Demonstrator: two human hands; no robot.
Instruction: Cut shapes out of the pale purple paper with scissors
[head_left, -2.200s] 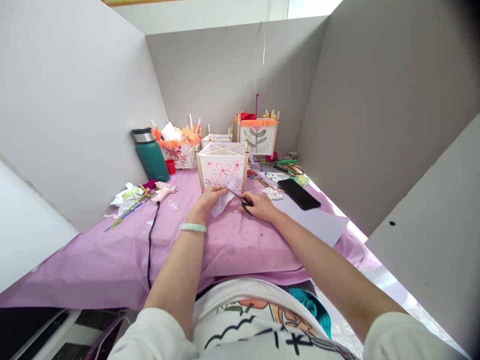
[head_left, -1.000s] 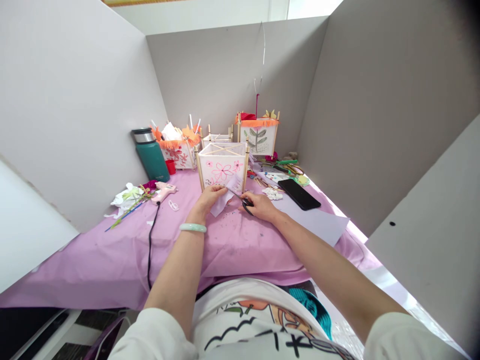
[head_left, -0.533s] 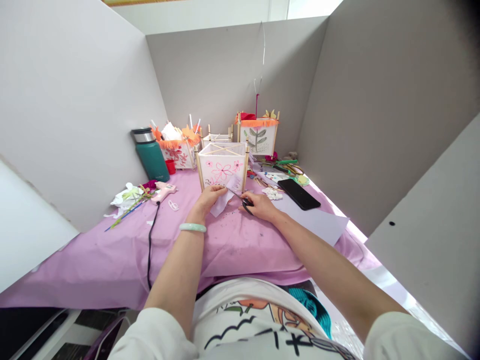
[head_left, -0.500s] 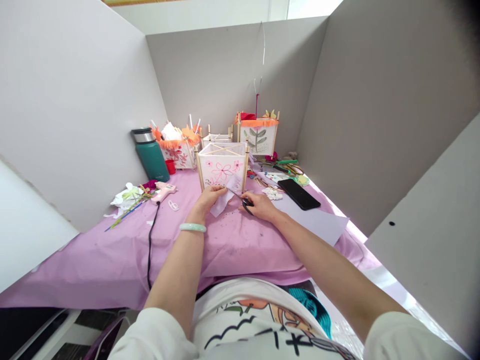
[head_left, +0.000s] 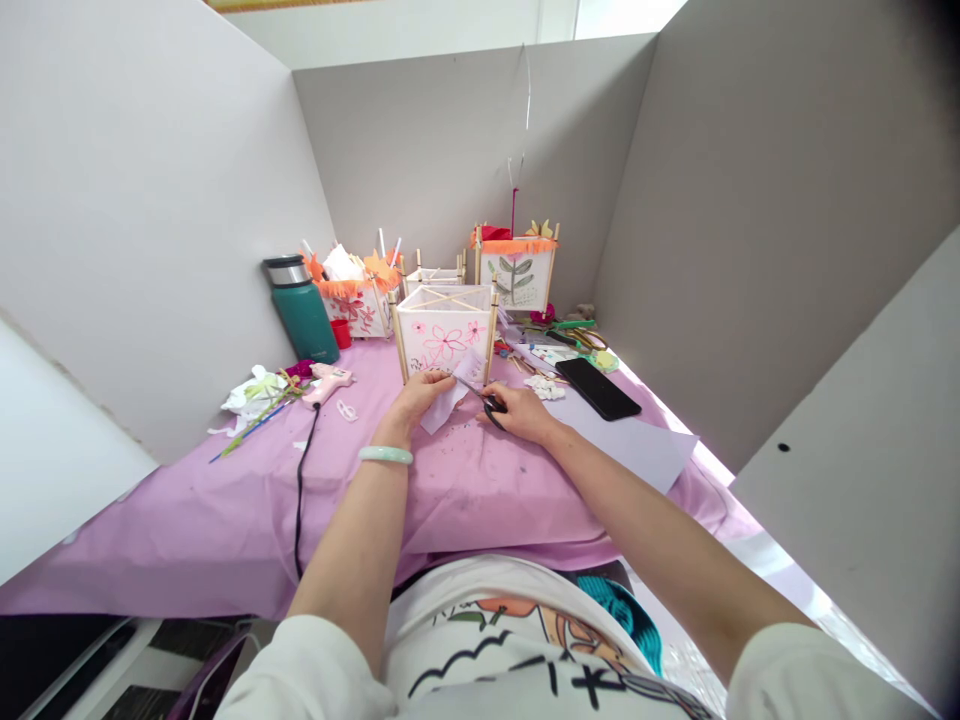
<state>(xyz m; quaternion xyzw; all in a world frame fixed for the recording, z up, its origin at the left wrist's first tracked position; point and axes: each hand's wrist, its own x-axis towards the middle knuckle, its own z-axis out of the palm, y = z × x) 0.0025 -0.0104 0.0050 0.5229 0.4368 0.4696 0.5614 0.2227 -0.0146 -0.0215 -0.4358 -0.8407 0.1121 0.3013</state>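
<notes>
Pinching a pale lilac paper piece [head_left: 444, 408], the left hand [head_left: 421, 394] keeps its grip between thumb and fingers on the paper's left edge, a green bangle [head_left: 385, 455] round its wrist. The right hand [head_left: 519, 412] has its grip wrapped around the black handles of a pair of scissors [head_left: 493, 408], whose blades point left and meet the paper. The paper slants over the cloth-covered tabletop [head_left: 495, 490], just in front of a square lantern [head_left: 442, 335] with pink flowers drawn on its white side; whether its lower end touches the cloth, I cannot tell. Right of the scissors, a black smartphone [head_left: 598, 389] lies beside a larger lilac sheet [head_left: 652, 450], partly behind the right forearm. Left of the hands rests a pink glue gun [head_left: 328, 385], near a teal bottle [head_left: 304, 315].
</notes>
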